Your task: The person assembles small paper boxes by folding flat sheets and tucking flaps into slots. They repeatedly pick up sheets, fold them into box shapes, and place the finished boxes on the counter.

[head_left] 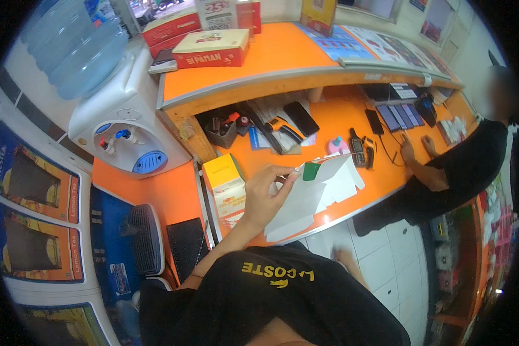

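Note:
My left hand [268,196] is closed, its thumb and fingers pinching the upper edge of an unfolded white cardboard carton [300,203] with a green patch. The carton is tilted up above the orange counter [357,193], in front of more white cardboard [341,185] lying there. My right hand [341,254] hangs low, past the counter's near edge and over the tiled floor. It is smeared by motion, so its fingers cannot be made out. Just left of my left hand stands a yellow and white box [226,177].
Behind the carton lie a pink bottle [337,145], a handheld radio [357,151] and a black phone [301,118]. A raised orange shelf [271,57] runs along the back. At left stands a water dispenser [130,115]. A person in black [467,155] works by several phones at right.

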Tool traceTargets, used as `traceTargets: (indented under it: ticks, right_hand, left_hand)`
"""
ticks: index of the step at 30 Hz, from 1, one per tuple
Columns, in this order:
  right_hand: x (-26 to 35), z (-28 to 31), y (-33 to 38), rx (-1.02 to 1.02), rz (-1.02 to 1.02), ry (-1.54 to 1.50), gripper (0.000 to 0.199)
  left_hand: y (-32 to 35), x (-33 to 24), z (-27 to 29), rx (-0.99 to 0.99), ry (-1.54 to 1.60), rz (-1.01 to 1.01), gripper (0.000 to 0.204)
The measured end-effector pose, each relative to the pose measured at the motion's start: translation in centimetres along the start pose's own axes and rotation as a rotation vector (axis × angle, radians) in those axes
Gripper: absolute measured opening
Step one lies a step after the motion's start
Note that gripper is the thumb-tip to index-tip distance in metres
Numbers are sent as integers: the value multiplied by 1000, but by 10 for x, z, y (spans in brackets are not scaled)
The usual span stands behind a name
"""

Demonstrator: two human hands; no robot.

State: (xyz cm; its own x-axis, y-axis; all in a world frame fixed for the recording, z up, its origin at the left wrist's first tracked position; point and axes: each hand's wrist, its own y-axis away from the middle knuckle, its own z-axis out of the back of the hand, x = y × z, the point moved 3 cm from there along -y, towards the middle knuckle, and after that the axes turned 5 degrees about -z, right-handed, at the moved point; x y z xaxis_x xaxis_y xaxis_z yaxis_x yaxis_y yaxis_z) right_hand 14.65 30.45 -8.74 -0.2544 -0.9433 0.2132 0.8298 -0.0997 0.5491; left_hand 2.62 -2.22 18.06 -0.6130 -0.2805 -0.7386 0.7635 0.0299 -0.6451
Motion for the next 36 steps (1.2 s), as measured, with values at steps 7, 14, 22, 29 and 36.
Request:
traceTargets:
  ticks: [7,14,22,29,36]
  right_hand:
    - [-131,-209,62,438,-435,46,27]
    - [-118,-203,70,416,-456,-18,26]
    - [-94,-175,72,421,-376,97,24]
    - [99,118,25,-558,374,-578,25]
    - [257,232,76,-787,831,-1205,24]
  left_hand:
    - [-2,2,2,16,32,-6,12]
    - [2,3,-13,77,76,-68,12]
    - [2,8,-6,58,19,5,11]
    - [-14,14,0,9,-33,55,16]
    - [-10,-13,-4,-31,49,43,19]
